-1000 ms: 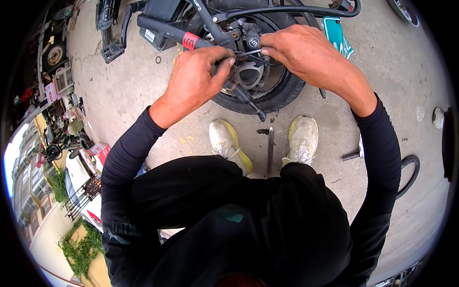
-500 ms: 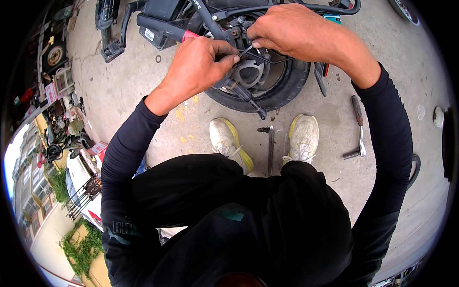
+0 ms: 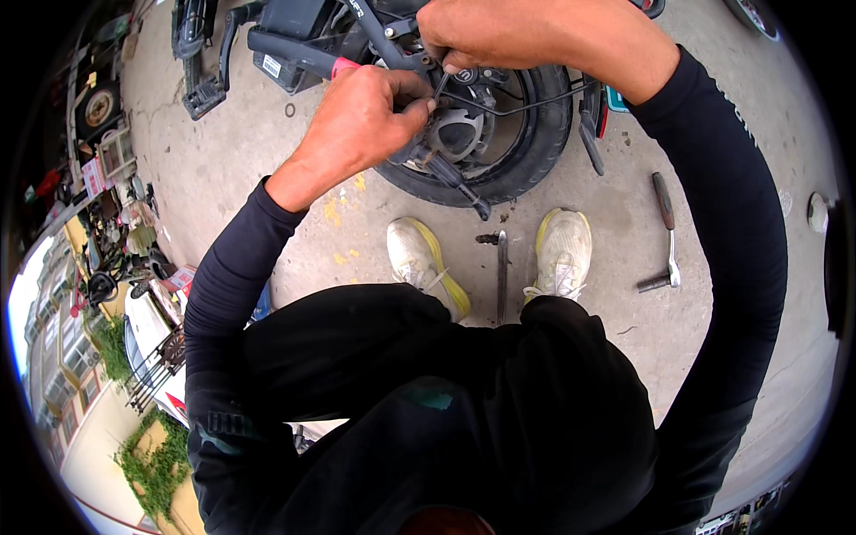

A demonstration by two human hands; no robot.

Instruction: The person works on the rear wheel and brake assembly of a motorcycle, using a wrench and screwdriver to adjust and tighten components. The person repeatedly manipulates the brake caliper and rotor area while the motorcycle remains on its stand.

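My left hand (image 3: pixel 366 114) is closed at the rear wheel (image 3: pixel 544 143) of an electric bike or scooter. Its thumb and forefinger pinch the lower end of a slim metal piece (image 3: pixel 441 86), too small to tell its kind. On the far side, my right hand (image 3: pixel 486 34) is bent over the wheel hub, fingers curled and pinched near the piece's upper end. What those fingers hold is partly hidden. Below the hands are the dark hub cover (image 3: pixel 453 134) and a black shock absorber (image 3: pixel 455 178). A thin black cable (image 3: pixel 526 111) runs right from the hub.
Between my shoes lies a dark metal bar tool (image 3: pixel 503 276). A ratchet wrench (image 3: pixel 669 236) with a socket rests on the concrete at right. The kickstand-like black part (image 3: pixel 590 143) juts beside the tyre. Parts and boxes (image 3: pixel 116 196) crowd the far left.
My right hand has moved up and left, over the hub's far side. The slim piece now stands more upright. My left hand has shifted slightly left, still pinching.
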